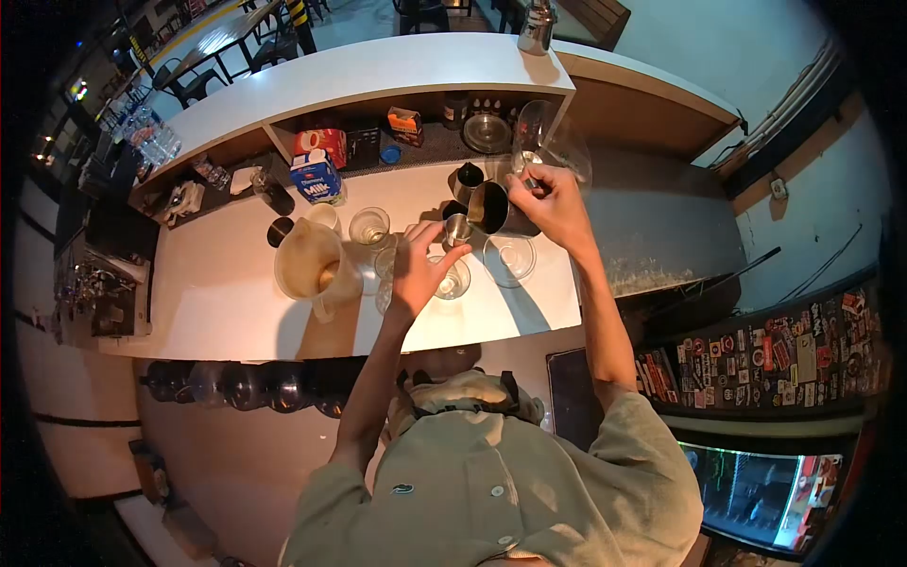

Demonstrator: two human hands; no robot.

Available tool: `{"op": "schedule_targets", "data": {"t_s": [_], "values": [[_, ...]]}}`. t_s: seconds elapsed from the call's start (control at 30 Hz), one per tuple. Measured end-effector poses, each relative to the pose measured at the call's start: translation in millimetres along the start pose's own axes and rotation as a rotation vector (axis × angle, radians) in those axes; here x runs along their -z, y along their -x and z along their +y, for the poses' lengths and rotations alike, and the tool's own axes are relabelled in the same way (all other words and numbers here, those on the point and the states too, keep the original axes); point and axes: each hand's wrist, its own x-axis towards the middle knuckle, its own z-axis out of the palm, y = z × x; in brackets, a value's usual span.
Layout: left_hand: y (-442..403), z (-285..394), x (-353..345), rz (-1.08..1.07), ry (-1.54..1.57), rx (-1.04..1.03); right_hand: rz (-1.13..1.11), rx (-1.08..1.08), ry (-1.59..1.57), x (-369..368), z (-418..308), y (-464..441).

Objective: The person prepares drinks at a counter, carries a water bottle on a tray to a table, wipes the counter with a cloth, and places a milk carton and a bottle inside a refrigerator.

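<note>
The left hand pinches a metal jigger near clear cups on the white counter; remotely, I see the right hand gripping a metal pitcher, tipped toward the jigger.

Occluded, cropped, unreadable

Clear cup partly behind left hand. Right hand hides part of metal pitcher; its inside too dark to tell. Shirt cut by bottom edge. Stickers: lettering too small. Screen detail unclear.
</note>
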Motion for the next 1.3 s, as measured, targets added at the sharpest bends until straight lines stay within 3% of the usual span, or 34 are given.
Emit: {"op": "schedule_targets", "data": {"t_s": [1.3], "values": [[2.1,8.3,3.4,-0.046,0.044,0.06,-0.026,0.098,0.28,-1.3,-29.3,1.3]]}}
